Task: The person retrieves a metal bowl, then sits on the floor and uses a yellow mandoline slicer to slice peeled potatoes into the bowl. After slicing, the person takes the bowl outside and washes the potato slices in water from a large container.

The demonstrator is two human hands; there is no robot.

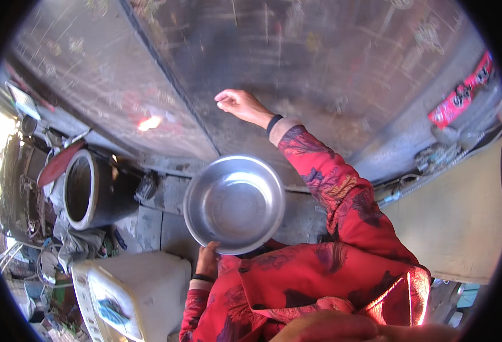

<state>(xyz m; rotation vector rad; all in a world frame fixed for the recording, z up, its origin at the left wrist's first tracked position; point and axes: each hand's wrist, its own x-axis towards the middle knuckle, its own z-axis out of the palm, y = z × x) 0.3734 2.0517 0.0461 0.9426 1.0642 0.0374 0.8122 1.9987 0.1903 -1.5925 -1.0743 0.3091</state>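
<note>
A round silver metal basin (234, 205) is held in front of my body, its hollow inside facing up and bare. My left hand (207, 260) grips the near left part of its rim, fingers wrapped over the edge. Beyond the basin, my right hand (243, 106) stretches out over a large worn grey-brown panel (319, 68), with loosely bent fingers apart and nothing visible in them. Whether it touches the panel I cannot tell. Both arms are in red patterned sleeves, with a dark band at each wrist.
At the left stands a large round vat (87, 191), a dark red lid (60, 164) beside it. A whitish plastic container (143, 285) is close to my left arm. Assorted clutter lines the far left. A pink-red packet (460, 98) and a pale board (450, 211) are at the right.
</note>
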